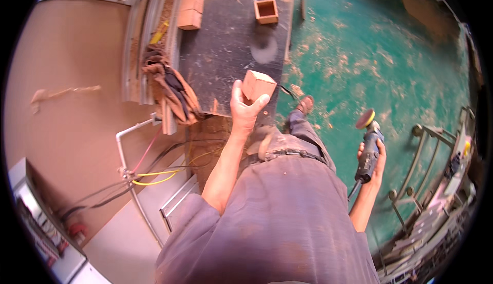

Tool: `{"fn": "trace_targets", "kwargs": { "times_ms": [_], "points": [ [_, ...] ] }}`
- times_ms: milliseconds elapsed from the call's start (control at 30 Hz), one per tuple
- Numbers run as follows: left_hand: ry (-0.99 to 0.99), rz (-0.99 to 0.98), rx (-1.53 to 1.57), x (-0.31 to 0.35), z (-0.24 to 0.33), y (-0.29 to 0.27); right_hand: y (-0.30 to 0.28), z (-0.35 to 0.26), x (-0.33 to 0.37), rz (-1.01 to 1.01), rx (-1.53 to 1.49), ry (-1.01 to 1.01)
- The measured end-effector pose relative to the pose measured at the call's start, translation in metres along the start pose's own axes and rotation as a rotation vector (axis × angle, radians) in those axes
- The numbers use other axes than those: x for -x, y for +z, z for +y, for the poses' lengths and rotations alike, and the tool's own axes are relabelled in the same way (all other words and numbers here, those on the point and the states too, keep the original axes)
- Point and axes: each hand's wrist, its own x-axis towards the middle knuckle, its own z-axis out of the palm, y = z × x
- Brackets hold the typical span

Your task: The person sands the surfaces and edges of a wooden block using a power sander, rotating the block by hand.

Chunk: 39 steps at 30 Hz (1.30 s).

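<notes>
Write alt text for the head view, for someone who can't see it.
A person, seen from above, holds a wooden cube in the left grip at the near end of a dark bench and a power tool with a round disc in the right grip over a green floor. Farther away are an open wooden box and two wooden blocks.
</notes>
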Motion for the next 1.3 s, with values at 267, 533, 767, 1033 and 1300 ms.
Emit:
{"fn": "trace_targets", "kwargs": {
  "times_ms": [267,533,767,1033,1300],
  "points": [
    [-0.119,-0.333,0.784,0.004,0.072,-0.005,0.009,-0.042,-0.029,-0.046,0.012,-0.01],
    [-0.191,-0.278,1.13,-0.001,0.067,-0.008,0.028,-0.069,-0.045,-0.131,0.056,-0.059],
    [-0.186,-0.052,1.126,-0.031,0.047,-0.021,0.036,-0.083,-0.048,-0.177,0.122,-0.018],
    [0.07,0.262,-0.349,-0.106,0.02,-0.046,0.041,-0.09,-0.037,-0.118,0.088,-0.059],
    [0.284,0.362,-0.764,-0.134,0.036,-0.067,0.074,-0.101,-0.039,-0.102,0.106,-0.115]
  ]
}}
